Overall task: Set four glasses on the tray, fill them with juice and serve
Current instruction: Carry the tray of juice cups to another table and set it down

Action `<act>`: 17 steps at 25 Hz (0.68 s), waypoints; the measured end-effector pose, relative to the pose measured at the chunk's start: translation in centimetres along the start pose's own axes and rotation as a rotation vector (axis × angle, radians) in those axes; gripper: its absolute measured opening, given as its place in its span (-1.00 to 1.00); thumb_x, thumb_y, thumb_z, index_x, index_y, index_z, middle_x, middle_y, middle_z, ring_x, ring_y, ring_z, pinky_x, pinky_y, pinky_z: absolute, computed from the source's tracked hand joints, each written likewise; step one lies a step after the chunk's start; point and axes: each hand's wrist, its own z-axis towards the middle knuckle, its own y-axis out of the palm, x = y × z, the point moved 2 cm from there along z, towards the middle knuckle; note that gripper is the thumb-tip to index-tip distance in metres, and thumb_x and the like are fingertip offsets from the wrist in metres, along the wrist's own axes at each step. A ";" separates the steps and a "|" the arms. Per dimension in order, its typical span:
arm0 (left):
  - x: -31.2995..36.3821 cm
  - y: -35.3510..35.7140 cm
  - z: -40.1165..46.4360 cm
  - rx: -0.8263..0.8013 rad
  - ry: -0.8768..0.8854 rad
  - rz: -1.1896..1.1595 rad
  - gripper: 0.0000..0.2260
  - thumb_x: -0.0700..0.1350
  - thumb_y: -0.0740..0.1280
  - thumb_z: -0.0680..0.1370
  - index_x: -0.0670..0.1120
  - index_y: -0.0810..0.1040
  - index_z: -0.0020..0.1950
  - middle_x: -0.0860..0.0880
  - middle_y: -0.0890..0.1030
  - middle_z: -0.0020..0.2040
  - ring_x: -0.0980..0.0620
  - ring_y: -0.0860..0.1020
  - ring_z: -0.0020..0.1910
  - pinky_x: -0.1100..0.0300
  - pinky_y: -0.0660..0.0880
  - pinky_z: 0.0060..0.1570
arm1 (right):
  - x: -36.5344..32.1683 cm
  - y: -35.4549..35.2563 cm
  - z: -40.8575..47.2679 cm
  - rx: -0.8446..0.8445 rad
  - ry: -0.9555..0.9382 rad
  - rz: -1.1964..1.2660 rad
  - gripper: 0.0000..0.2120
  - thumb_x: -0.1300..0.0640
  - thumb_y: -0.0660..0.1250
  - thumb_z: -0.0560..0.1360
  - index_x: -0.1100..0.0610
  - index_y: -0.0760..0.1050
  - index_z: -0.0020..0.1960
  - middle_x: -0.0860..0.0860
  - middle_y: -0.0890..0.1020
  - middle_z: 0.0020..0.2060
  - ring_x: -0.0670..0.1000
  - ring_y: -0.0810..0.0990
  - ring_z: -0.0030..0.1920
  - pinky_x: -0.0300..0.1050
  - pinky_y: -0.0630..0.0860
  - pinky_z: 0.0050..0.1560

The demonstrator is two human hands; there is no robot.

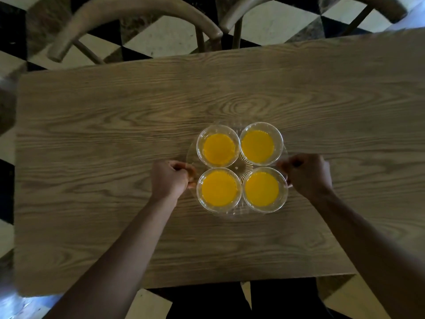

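A round clear tray (pixel 236 168) lies on the wooden table a little right of centre. Several clear glasses stand on it in a square, each holding orange juice: far left (pixel 218 146), far right (pixel 261 143), near left (pixel 219 189), near right (pixel 264 189). My left hand (pixel 170 178) grips the tray's left rim with curled fingers. My right hand (pixel 308 172) grips the right rim the same way. Whether the tray rests on the table or is raised off it cannot be told.
The wooden table (pixel 115 146) spreads wide around the tray. Two curved wooden chair backs, one on the left (pixel 128 21) and one on the right (pixel 299 5), stand beyond its far edge over a black-and-white checkered floor (pixel 161 35). My legs show below the near edge.
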 end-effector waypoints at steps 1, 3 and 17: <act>-0.1 0.0 0.0 0.008 0.001 0.004 -0.69 -0.47 0.26 0.59 -0.18 0.67 -0.21 -0.19 0.74 -0.18 0.00 0.70 -0.33 0.26 0.61 -0.45 | 0.0 0.1 0.0 -0.002 -0.003 -0.006 -0.82 0.10 0.49 0.51 0.12 0.72 -0.25 0.00 0.72 -0.42 -0.08 0.70 -0.47 -0.23 0.64 -0.38; -0.3 0.1 0.1 0.021 -0.007 -0.002 -0.69 -0.48 0.25 0.58 -0.18 0.67 -0.19 -0.17 0.73 -0.20 0.03 0.69 -0.35 0.27 0.60 -0.45 | 0.1 0.1 0.0 -0.001 -0.005 -0.019 -0.82 0.11 0.49 0.51 0.12 0.72 -0.26 0.00 0.71 -0.42 -0.09 0.69 -0.47 -0.35 0.56 -0.46; -0.9 0.3 0.6 0.003 0.009 -0.016 -0.68 -0.49 0.26 0.58 -0.18 0.67 -0.22 -0.16 0.73 -0.18 0.02 0.68 -0.34 0.33 0.56 -0.49 | 0.5 0.6 -0.3 0.029 0.009 -0.018 -0.79 0.05 0.49 0.48 0.11 0.71 -0.29 -0.01 0.70 -0.44 -0.01 0.72 -0.38 0.06 0.71 -0.15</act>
